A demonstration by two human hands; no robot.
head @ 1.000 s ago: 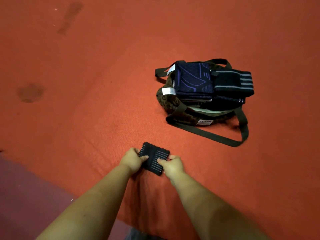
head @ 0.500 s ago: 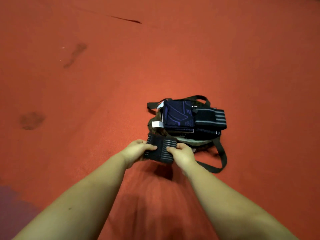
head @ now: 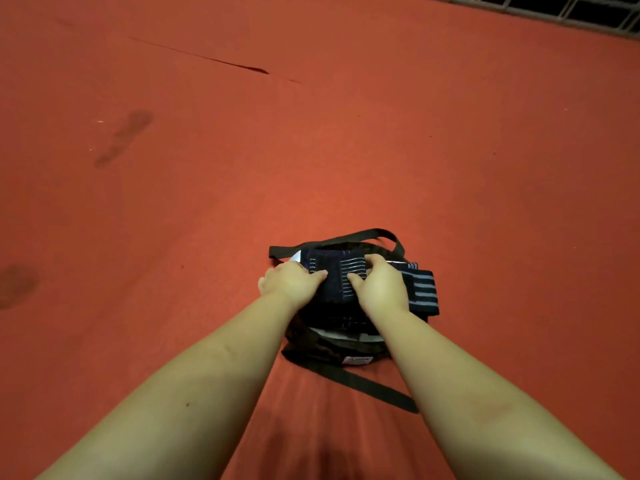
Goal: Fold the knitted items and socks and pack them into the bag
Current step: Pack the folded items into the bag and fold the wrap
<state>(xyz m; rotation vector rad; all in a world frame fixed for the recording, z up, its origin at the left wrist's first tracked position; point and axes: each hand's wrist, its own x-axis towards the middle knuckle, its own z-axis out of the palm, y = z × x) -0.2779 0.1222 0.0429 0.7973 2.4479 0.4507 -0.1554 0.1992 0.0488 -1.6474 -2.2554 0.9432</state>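
A small dark bag [head: 332, 351] with dark straps lies on the red carpet, stacked with folded dark knitted items. Both my hands hold a folded black sock with thin grey stripes [head: 341, 277] right on top of that stack. My left hand [head: 291, 282] pinches its left edge and my right hand [head: 379, 287] grips its right side. A folded black item with grey bands [head: 422, 292] sticks out of the bag to the right. The navy patterned piece under the sock is mostly hidden.
Red carpet [head: 242, 168] spreads all around, with dark stains [head: 123, 136] at the left and a thin dark line [head: 207, 60] farther off. A metal grille [head: 554, 8] runs along the top right corner. One bag strap [head: 374, 386] trails toward me.
My hands lifted the folded striped sock off the carpet and carried it forward onto the stack in the bag. The camera followed, so the bag now sits lower in view.
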